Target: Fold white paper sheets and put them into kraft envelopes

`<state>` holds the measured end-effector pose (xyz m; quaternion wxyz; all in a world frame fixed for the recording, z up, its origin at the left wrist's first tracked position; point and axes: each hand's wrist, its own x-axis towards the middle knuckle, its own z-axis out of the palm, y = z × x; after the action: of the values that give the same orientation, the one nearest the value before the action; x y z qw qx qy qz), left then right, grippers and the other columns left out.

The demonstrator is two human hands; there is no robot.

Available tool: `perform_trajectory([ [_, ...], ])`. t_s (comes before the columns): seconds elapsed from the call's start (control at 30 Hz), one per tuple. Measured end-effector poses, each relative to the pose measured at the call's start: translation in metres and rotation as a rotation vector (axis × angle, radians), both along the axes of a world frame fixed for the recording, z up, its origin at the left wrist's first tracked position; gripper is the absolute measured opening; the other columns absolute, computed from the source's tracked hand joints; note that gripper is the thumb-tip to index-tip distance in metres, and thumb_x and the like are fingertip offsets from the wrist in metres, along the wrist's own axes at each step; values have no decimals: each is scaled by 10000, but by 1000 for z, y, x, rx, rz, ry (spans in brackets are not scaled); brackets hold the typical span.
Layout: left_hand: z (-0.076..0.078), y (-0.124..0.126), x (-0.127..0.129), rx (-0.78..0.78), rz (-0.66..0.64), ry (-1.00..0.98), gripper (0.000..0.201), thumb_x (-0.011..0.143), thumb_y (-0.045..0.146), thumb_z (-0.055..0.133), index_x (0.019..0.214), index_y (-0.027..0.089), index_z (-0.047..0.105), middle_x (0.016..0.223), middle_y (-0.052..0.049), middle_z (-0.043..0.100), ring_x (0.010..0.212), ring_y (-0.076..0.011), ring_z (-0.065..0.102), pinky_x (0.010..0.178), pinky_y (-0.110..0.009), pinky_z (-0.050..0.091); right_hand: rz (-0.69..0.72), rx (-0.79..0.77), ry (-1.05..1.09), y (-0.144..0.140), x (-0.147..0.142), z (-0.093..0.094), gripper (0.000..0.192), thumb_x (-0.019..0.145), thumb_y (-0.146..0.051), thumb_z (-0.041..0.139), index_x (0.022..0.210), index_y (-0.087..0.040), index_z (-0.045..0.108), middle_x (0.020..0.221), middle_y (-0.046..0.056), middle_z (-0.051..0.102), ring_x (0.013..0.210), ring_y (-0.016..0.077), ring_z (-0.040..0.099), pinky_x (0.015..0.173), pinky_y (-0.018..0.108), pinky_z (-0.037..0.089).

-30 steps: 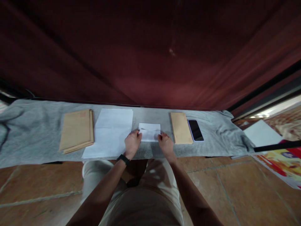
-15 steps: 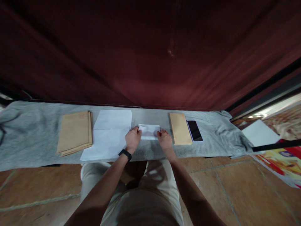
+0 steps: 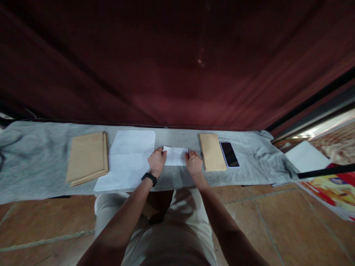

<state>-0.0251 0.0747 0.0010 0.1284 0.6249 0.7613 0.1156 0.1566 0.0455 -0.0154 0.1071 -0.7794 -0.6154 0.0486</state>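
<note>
The folded paper (image 3: 175, 156) lies flat at the middle of the frame, a little below centre, its long side running left to right. A second ago a flap edge crossed it well short of the far edge; half a second ago that flap had come nearly up to the far edge, gaping slightly at its left. Now no loose flap shows and the piece looks like one narrow, closed strip, so this fold appears to be laid down, though how sharply it is creased I cannot tell.

The left hand (image 3: 157, 162) grasps the strip's left end, thumb on top and fingers curled; the right hand (image 3: 193, 162) has the same grip on the right end. Both have kept their places at the ends.

Left of centre lie white sheets (image 3: 132, 159), and farther left brown envelopes (image 3: 87, 157). Right of centre are a tan envelope pile (image 3: 213, 152) and, just beside it, a phone (image 3: 230, 154). These all rest unchanged on the cloth-covered counter (image 3: 253, 159), which spans the frame.
</note>
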Motion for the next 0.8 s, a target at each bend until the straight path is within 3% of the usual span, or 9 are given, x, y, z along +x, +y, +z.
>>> perform_trajectory([
  [0.3,-2,1,2,-20,26,-4,302,994,422,464,1101,229,670,1014,-87,762,971,-245,719,794,-318,498,-16,98,17,-1,-2,-2,278,1053,-359,458,1093,-135,617,1038,162,700,914,238,686,771,325,505],
  [0.43,-6,2,2,-12,26,11,297,992,426,471,1095,230,668,1021,-89,760,979,-250,718,808,-326,500,57,199,34,-10,-5,-4,281,1048,-311,437,1165,-138,623,1128,166,682,1048,264,637,907,377,483],
  [0.53,-10,3,1,15,15,12,286,989,419,473,1084,232,667,1024,-89,759,969,-252,721,796,-327,500,237,296,70,-19,-10,-10,361,1053,-288,400,1314,-127,591,1335,171,628,1233,263,568,1048,403,431],
  [0.63,-10,3,2,26,13,13,271,986,410,478,1080,234,661,1025,-84,759,958,-253,721,782,-329,499,370,290,62,-26,-16,-20,460,1060,-307,395,1465,-115,498,1524,160,505,1409,262,444,1166,435,340],
  [0.8,-3,2,2,-3,24,4,272,988,404,480,1125,229,637,991,-82,751,945,-247,715,781,-327,505,326,233,25,-30,-21,-31,521,1066,-348,401,1533,-119,428,1571,177,442,1457,293,398,1194,501,291],
])
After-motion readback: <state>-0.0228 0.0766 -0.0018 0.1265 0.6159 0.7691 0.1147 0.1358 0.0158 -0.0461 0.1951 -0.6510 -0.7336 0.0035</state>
